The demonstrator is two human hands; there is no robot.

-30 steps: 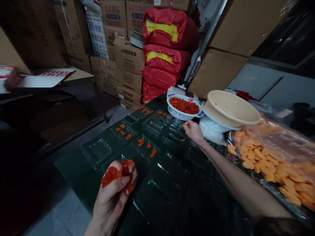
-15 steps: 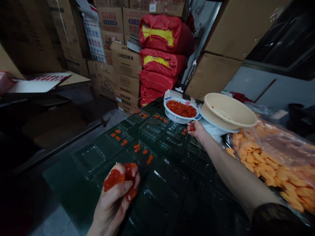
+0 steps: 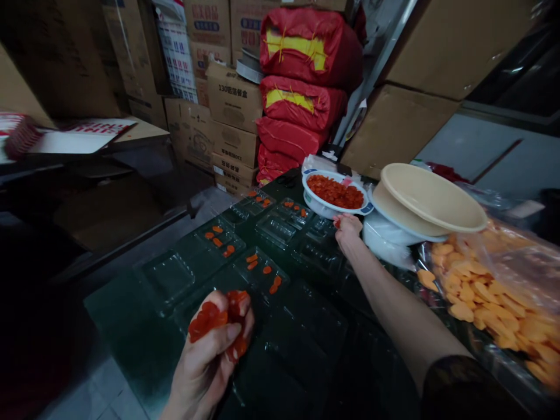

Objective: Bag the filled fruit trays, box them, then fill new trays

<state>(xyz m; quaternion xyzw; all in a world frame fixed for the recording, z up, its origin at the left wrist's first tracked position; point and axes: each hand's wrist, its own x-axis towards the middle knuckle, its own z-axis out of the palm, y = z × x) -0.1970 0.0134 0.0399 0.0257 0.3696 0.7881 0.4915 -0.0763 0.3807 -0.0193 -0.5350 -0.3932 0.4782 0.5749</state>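
My left hand is closed round a bunch of red-orange slices, held low over the near clear plastic trays. My right hand reaches out to the far trays just below the white bowl of red slices; its fingers are curled and a bit of red shows at the fingertips. Several trays hold a few red slices each.
Stacked cream bowls sit right of the white bowl. A clear bag of orange slices lies at the right. Red sacks and cardboard boxes are piled behind. The table's left edge drops to a grey floor.
My right hand has moved from the tray by the bowl a little up toward the bowl's rim, now pinching something red. The left hand keeps its handful.
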